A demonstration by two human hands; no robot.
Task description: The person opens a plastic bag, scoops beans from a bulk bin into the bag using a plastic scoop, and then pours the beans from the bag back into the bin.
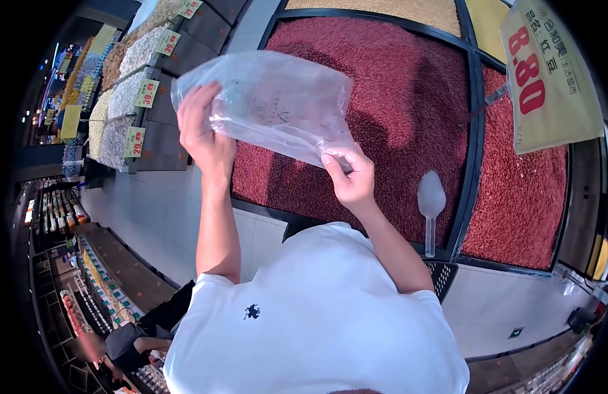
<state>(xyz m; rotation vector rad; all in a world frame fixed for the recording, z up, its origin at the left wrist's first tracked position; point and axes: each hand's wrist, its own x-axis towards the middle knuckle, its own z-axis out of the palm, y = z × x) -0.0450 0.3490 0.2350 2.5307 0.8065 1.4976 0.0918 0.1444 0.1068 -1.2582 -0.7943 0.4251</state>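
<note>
A clear plastic bag (278, 98) with faint print is stretched between my two hands above a bin of dark red beans (409, 85). At the bag's left end, my left hand (204, 131) has its fingers bent around the film; whether some are inside the bag I cannot tell. My right hand (351, 176) pinches the lower right corner between thumb and fingers. The bag looks flat, with nothing in it. To the right of my right hand, a clear plastic scoop (431, 196) lies on the beans, its handle towards me.
Dark dividers (473, 131) frame the bins. A lighter red bin (514, 203) adjoins on the right, beneath a large price sign (547, 75). Stepped bins with price tags (146, 93) stand at the left. A person (130, 345) is at the lower left near shelves.
</note>
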